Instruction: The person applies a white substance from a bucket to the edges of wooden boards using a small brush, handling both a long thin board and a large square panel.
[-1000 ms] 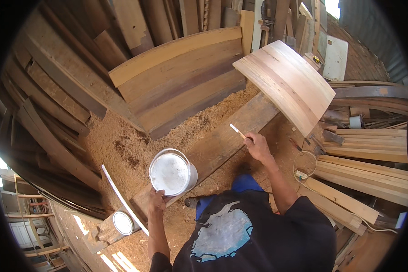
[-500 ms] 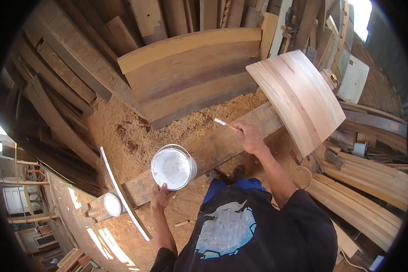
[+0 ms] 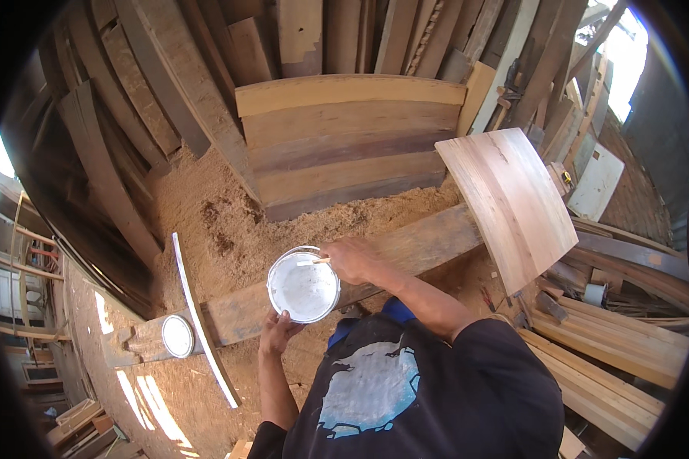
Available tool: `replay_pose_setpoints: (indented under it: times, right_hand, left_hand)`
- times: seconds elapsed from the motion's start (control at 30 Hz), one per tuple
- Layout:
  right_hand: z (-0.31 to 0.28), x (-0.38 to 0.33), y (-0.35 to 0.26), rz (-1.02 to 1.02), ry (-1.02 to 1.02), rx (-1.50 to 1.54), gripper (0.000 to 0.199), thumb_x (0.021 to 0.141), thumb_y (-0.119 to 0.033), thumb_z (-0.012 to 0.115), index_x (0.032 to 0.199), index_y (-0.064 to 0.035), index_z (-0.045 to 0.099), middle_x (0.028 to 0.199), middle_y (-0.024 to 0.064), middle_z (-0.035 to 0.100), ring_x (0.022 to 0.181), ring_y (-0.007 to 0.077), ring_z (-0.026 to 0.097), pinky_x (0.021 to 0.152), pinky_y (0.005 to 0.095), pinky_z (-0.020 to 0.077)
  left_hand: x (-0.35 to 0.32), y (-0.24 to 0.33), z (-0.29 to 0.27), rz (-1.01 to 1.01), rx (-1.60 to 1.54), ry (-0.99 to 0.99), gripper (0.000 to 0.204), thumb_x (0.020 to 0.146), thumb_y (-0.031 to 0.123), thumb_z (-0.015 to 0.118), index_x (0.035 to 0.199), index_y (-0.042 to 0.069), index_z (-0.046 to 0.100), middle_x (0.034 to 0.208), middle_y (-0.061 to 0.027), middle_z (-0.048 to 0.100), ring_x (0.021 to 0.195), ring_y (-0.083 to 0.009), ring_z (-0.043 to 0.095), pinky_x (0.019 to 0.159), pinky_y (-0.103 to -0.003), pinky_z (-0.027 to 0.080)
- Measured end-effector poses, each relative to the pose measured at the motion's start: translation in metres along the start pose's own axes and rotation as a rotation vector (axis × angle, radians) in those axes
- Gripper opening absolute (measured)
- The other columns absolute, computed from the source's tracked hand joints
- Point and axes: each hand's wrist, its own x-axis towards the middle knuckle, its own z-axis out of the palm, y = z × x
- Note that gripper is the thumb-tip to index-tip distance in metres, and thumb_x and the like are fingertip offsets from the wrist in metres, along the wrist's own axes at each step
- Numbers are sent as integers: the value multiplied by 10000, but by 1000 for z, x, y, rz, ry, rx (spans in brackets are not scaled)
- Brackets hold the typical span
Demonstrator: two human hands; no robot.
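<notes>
A white bucket point(image 3: 305, 294) is tipped so that its mouth shows, with a whitish coating inside. My left hand point(image 3: 279, 332) grips it by the near side, thumb at the rim. My right hand point(image 3: 349, 260) is closed round the handle of a small paintbrush point(image 3: 314, 262), whose pale bristle end lies over the bucket's mouth near the far right rim. Whether the bristles touch the inside I cannot tell. Beneath the bucket runs a long wooden plank point(image 3: 406, 249). To the right, a wide, slightly curved wooden panel point(image 3: 514, 203) rests on the plank's end.
On the plank's left end stand a round white-topped can point(image 3: 177, 336) and a thin pale strip point(image 3: 194, 314) lying across. Sawdust point(image 3: 230, 226) heaps beyond the plank, before a large wooden panel point(image 3: 352, 145). Stacked boards point(image 3: 589, 352) lie at the right.
My right hand has moved left and nearer, bringing the brush from above the sawdust to the bucket's mouth. The bucket stays in my left hand, and the whole view has shifted slightly.
</notes>
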Motion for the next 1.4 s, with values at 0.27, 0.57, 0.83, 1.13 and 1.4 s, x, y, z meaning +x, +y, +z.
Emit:
replay_pose_setpoints:
  times: [0.27,0.57,0.83,1.13,1.4]
  right_hand:
    - [2,18,-12,0,-63,-165,246,887,-109,577,1072,-101,740,1021,187,735,978,376,704,857,501,547]
    - [69,58,-46,-169,-164,-241,167,795,-48,637,927,-2,727,951,235,730,952,404,716,810,502,561]
    - [105,89,-48,-79,-217,-276,262,660,-5,714,911,8,788,963,231,749,958,365,739,799,434,600]
    - [126,109,-47,-36,-342,-261,230,687,-27,711,902,19,780,982,260,736,990,381,729,816,453,591]
    - [108,91,-35,-55,-202,-25,277,833,-81,604,1066,-43,749,1066,233,721,1033,397,693,870,482,550]
  left_hand:
    - [1,4,2,21,28,1,548,1018,334,601,1456,36,460,1243,-172,671,1057,-316,711,891,-462,608]
    - [-10,4,12,44,1,67,580,999,394,635,1441,53,478,1172,-129,701,1028,-273,718,895,-433,604]
    - [-5,-6,4,23,-13,82,538,1010,377,623,1427,60,499,1175,-127,701,1032,-268,717,919,-444,598]
    - [-3,-2,4,-8,-11,47,523,1032,324,593,1483,96,456,1218,-90,690,1053,-251,714,919,-441,601]
    - [-6,1,6,-13,-32,58,533,1023,274,614,1478,50,452,1202,-115,686,1020,-247,713,884,-412,610]
